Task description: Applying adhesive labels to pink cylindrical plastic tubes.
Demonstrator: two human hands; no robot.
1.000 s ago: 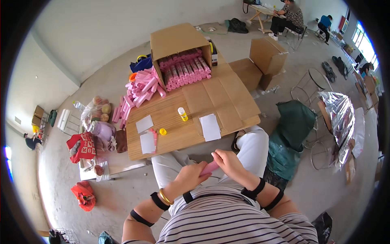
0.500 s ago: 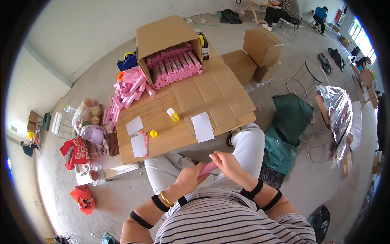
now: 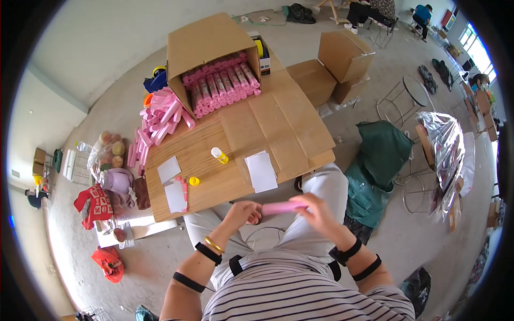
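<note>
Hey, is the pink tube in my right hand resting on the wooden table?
No, your right hand holds the pink tube off the wooden table, on your side of its near edge.

The pink roll [image 3: 282, 207] is swung from a slant to nearly level. Its left end, previously enclosed by the left hand [image 3: 241, 215], is now exposed. The right hand [image 3: 319, 215] is positioned farther from the left.

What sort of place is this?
Likely a makeshift workroom: a carton packed with pink rolls on a wooden table, a concrete-looking floor, and other people farther back.
</note>
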